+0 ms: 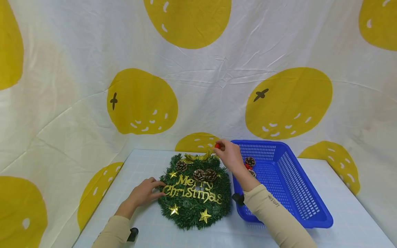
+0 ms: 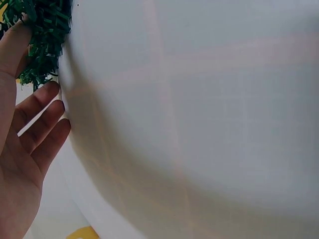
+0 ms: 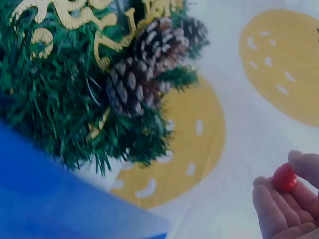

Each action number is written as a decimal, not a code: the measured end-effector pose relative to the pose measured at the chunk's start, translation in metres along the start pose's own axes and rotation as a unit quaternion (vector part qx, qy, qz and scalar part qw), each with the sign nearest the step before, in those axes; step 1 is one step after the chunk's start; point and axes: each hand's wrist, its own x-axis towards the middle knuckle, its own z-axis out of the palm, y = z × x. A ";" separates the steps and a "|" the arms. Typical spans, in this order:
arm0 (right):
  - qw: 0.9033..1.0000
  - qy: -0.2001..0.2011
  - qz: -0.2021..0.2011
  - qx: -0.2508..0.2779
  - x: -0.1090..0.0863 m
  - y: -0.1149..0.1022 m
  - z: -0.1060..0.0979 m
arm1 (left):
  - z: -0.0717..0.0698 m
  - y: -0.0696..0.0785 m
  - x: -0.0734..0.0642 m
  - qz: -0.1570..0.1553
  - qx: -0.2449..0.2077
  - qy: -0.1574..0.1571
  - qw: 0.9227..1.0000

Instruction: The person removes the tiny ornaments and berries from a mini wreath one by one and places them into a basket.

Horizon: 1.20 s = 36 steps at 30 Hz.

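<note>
Lying on the table is a green Christmas wreath [image 1: 192,213] with gold "Merry Christmas" lettering [image 1: 192,193], gold stars [image 1: 205,216] and several pine cones [image 1: 181,166]. A gold bow [image 1: 196,157] sits at its top. My left hand [image 1: 145,193] rests at the wreath's left edge, fingers loosely extended; the left wrist view shows one digit on the greenery [image 2: 47,50]. Above the wreath's upper right, my right hand [image 1: 229,155] pinches a small red ball [image 3: 285,178] between thumb and fingers. In the right wrist view the ball shows pale specks.
A blue plastic basket [image 1: 305,175] stands right of the wreath, under my right forearm. Inside its left side lie a pine cone [image 1: 250,161] and small red pieces [image 1: 248,166]. Behind the table hangs a pale cloth [image 1: 211,103] printed with yellow fruit.
</note>
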 end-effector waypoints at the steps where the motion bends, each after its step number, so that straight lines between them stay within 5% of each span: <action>1: 1.000 0.001 0.001 -0.001 0.001 0.000 -0.003 | 0.000 0.000 0.000 -0.001 0.000 -0.001 1.000; 21: 0.994 0.048 0.054 -0.076 0.024 0.055 -0.056 | 0.002 -0.002 0.002 -0.007 0.002 -0.004 1.000; 36: 0.984 -0.016 0.123 -0.124 0.017 0.104 -0.060 | 0.004 -0.003 0.004 -0.018 0.001 -0.009 1.000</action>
